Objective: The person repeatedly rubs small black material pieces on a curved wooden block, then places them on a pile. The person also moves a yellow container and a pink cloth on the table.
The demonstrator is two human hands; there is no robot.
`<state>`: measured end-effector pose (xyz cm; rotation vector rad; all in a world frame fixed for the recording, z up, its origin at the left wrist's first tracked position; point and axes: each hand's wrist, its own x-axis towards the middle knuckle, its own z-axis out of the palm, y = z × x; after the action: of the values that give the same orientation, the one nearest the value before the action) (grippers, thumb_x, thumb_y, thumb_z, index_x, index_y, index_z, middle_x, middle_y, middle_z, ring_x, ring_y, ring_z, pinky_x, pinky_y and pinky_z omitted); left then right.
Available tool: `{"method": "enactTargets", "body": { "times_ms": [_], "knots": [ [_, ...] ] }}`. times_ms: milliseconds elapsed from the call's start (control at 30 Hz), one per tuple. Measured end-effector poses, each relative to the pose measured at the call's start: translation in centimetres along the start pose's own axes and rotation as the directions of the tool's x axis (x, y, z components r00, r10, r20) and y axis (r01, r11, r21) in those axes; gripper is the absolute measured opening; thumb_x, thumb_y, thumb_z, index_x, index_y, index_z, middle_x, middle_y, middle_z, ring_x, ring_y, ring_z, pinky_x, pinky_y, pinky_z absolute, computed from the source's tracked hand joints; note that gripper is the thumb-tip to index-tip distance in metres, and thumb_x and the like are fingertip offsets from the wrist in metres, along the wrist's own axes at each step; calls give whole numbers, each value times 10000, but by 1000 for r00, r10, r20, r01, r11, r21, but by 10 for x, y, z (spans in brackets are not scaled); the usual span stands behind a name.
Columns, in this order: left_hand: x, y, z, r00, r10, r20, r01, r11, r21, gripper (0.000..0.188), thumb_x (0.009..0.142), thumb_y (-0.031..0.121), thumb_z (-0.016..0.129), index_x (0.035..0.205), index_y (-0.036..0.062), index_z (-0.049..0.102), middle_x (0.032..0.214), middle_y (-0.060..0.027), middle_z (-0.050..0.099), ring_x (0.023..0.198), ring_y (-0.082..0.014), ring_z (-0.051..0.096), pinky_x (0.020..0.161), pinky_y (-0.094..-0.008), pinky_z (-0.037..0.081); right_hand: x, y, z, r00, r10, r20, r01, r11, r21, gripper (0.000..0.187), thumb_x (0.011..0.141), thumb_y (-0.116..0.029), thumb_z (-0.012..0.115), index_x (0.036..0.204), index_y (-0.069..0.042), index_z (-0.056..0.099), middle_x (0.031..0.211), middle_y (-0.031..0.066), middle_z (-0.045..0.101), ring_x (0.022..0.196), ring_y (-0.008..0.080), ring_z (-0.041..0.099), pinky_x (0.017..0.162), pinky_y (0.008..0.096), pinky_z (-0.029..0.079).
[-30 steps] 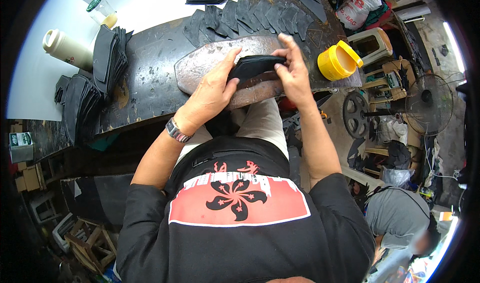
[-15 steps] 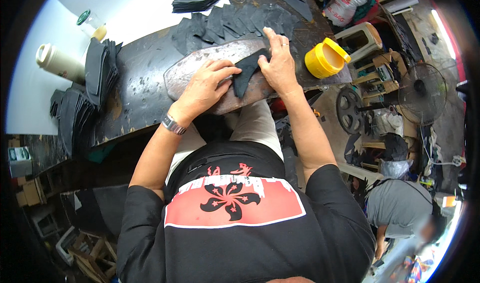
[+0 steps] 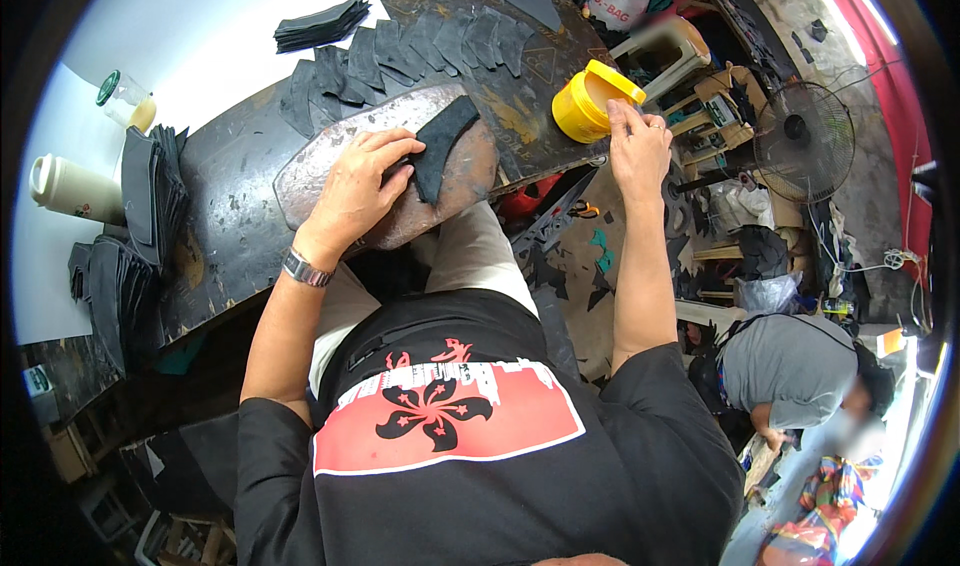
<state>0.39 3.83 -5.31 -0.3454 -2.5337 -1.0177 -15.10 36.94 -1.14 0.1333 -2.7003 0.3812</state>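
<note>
A curved black piece, which looks like leather (image 3: 443,144), lies on a worn, rounded slab (image 3: 315,179) at the table's near edge. My left hand (image 3: 362,178) rests on the slab, its thumb and fingers closed at the piece's left edge. To the right, my right hand (image 3: 640,151) is raised beside a yellow tub (image 3: 582,108) with its top open. Its fingertips are pinched together close to the tub's yellow lid (image 3: 616,81). What they hold, if anything, I cannot make out.
Similar black pieces (image 3: 410,51) overlap in a row behind the slab. A flat black stack (image 3: 320,23) lies farther back; taller stacks (image 3: 150,201) stand left, near a cream flask (image 3: 75,188) and a jar (image 3: 125,99). Right are a fan (image 3: 803,126) and a bending person (image 3: 785,371).
My right hand has let go of the black piece and moved right to the yellow tub. My left hand stays at the piece. The whole view has shifted.
</note>
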Motion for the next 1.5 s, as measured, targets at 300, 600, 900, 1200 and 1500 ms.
{"method": "enactTargets", "body": {
  "times_ms": [300,600,900,1200,1500],
  "knots": [
    [0,1,3,998,-37,-43,36,999,-26,237,886,108,693,1108,26,703,1192,-140,686,1147,-329,623,1005,-403,481,-3,-11,-6,993,32,-110,-22,995,92,532,986,-595,524,1068,-118,745,1170,198,644,1038,406,656,866,492,525],
    [6,-3,5,994,-78,-76,75,997,-35,265,872,146,747,1102,20,708,1174,-140,693,1114,-312,649,951,-385,510,-33,-34,3,840,-201,504,5,932,362,696,1029,-642,331,1071,-114,783,1171,221,670,1149,360,625,981,422,477],
    [4,-3,9,992,-83,-93,80,996,-31,265,868,129,749,1108,22,713,1168,-142,699,1122,-315,648,983,-389,498,-57,-107,71,814,-524,250,425,831,359,654,1004,-648,396,1504,-238,491,1628,192,300,1538,427,128,1176,695,82],
    [2,-5,9,992,-89,-94,85,995,-44,271,861,124,751,1108,20,714,1175,-138,703,1136,-312,645,1002,-393,491,-62,-116,79,866,-437,243,356,881,312,789,958,-703,433,1541,-171,420,1632,198,288,1536,425,144,1173,697,103],
    [2,-4,7,992,-90,-84,86,995,-58,272,864,123,747,1114,21,715,1182,-139,701,1137,-313,647,997,-387,496,-63,-107,70,778,-593,207,553,803,223,727,970,-677,433,1526,-209,453,1633,194,288,1538,413,149,1167,707,99]
  ]
}}
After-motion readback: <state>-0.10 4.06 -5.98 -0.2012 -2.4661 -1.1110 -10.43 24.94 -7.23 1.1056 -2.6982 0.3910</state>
